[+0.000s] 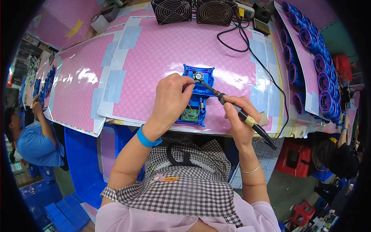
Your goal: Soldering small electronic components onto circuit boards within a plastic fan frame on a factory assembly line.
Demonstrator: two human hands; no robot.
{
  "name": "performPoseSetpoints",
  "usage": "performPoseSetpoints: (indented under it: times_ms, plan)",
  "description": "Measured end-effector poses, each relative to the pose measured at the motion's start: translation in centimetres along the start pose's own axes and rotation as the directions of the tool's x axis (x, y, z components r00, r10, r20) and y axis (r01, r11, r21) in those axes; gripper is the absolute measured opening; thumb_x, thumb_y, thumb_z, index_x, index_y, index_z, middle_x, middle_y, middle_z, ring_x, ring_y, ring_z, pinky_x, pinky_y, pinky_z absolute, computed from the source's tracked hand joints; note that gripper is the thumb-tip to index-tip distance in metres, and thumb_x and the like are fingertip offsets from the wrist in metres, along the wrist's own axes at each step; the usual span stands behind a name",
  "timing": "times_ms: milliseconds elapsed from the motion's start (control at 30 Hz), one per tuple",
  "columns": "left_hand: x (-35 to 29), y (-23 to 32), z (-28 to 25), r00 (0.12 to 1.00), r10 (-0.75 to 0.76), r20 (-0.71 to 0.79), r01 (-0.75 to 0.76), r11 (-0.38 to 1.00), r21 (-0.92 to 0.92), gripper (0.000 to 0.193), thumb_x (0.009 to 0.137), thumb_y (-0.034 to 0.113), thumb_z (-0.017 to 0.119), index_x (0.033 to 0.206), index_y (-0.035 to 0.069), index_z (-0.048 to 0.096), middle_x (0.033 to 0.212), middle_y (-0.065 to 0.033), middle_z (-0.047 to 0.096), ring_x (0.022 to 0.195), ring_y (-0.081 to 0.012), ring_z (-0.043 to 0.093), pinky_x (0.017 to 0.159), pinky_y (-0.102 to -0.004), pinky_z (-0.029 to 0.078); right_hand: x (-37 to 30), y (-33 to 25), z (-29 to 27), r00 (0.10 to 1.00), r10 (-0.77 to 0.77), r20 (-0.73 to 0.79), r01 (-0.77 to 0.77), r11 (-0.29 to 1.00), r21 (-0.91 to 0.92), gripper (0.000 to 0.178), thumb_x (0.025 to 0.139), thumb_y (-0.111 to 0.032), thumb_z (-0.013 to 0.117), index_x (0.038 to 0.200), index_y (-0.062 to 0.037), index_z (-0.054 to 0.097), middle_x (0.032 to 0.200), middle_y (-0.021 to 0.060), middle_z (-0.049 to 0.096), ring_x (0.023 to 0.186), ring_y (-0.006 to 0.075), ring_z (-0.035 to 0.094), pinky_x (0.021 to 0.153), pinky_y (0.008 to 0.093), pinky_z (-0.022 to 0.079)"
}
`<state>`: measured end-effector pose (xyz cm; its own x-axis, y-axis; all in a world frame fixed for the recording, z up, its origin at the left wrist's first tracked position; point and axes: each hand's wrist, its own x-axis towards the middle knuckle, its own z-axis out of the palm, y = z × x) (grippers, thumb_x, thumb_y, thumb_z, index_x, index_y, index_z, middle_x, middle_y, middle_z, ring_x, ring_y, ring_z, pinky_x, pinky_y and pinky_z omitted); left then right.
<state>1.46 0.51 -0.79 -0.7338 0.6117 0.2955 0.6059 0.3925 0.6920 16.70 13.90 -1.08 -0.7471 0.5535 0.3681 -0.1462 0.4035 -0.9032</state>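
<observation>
A blue plastic housing lies opened in two parts on the table in front of me. A small round speaker sits in its far part, and a green circuit board in the near part. My right hand grips a soldering iron, its tip down at the speaker's edge. From the left, my left hand pinches a thin wire beside the speaker; the fingers partly cover it. Thin leads run up from the board towards that hand.
Two black fans stand at the table's far edge. A black cable runs along the right. Many blue round-ended housings fill a rack at right. Blue bins stand below left. People work at both sides.
</observation>
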Motion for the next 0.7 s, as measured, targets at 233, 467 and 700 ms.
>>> performPoseSetpoints:
  times_ms: [233, 467, 700]
  plan:
    - [0.9, 0.9, 0.4, 0.997, 0.075, 0.02, -0.075, 0.997, 0.03, 0.011, 0.078, 0.008, 0.07, 0.086, 0.0, 0.072, 0.078, -0.0132, 0.068, 0.07, -0.0241, 0.065, 0.065, -0.0345, 0.05, -0.5, -1.5, -3.3, 0.973, 0.076, -0.217, -0.067, 0.997, 0.049, 0.02, 0.087, -0.003, 0.061, 0.105, 0.0076, 0.064, 0.085, 0.0117, 0.063, 0.058, 0.0112, 0.054, 0.055, 0.0226, 0.043]
    - [0.2, 0.5, 0.1, 1.0, 0.023, 0.021, -0.023, 1.0, 0.004, 0.01, 0.079, 0.007, 0.069, 0.085, -0.001, 0.07, 0.077, -0.0124, 0.068, 0.066, -0.0223, 0.062, 0.062, -0.0328, 0.047, -0.6, -1.7, -8.0, 0.862, -0.108, -0.496, 0.139, 0.99, 0.026, 0.025, 0.097, -0.011, 0.056, 0.119, 0.0009, 0.057, 0.075, 0.0077, 0.059, 0.05, 0.0083, 0.048, 0.046, 0.023, 0.039]
    - [-0.1, 1.1, -0.3, 0.969, 0.214, -0.127, -0.206, 0.976, 0.07, 0.011, 0.08, 0.006, 0.069, 0.089, -0.001, 0.069, 0.07, -0.0099, 0.064, 0.061, -0.0193, 0.058, 0.058, -0.0325, 0.043, 2.5, -1.3, -20.5, 0.418, -0.561, -0.714, -0.1, 0.753, -0.65, 0.02, 0.095, -0.01, 0.06, 0.113, -0.0029, 0.057, 0.089, 0.0082, 0.065, 0.076, 0.0152, 0.06, 0.07, 0.0267, 0.048]
